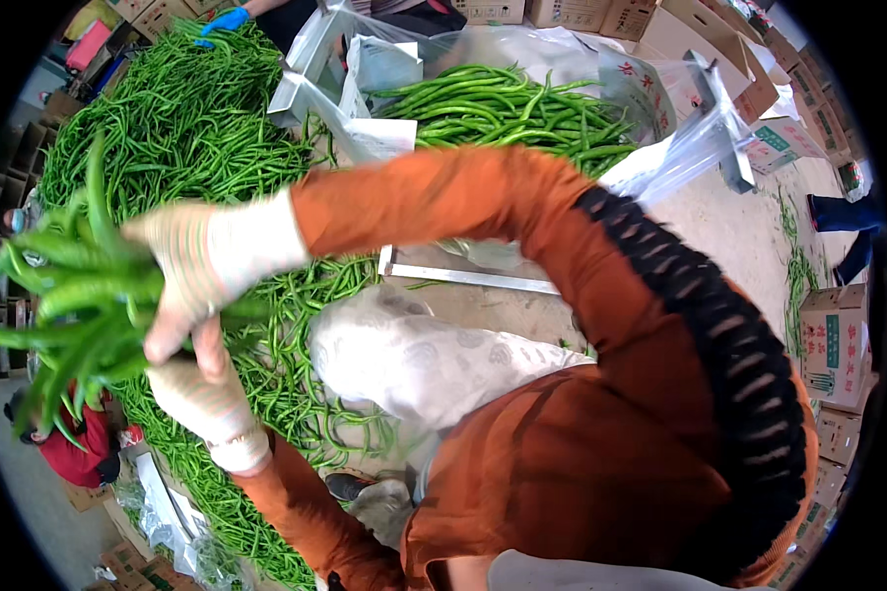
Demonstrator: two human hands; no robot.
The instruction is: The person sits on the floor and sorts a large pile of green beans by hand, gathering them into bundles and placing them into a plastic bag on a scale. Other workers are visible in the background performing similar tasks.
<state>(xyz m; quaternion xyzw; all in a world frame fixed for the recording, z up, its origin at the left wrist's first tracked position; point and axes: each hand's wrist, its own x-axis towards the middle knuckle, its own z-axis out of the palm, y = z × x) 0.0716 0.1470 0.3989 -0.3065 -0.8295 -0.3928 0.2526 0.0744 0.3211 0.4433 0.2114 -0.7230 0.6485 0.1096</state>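
Note:
Both hands wear pale striped knit gloves with bare fingertips, and they meet at the left. My right hand (185, 270) is closed around a bunch of long green chili peppers (81, 295) whose ends fan out to the left. Just below, my left hand (199, 399) touches the bunch from underneath; its fingers are partly hidden and blurred, so its grip is unclear. Under and around the hands spreads a large heap of green peppers (185, 133). Beyond my right arm stands a metal frame (473, 279) lined with clear plastic (658, 96), holding peppers laid roughly lengthwise (517, 111).
Another person's blue-gloved hand (225, 24) rests on the heap's far side. A person in red (77, 451) is at lower left. Cardboard cartons (831, 347) line the right and far sides. A person's legs (846, 229) show at right. White cloth (429, 354) covers my knee.

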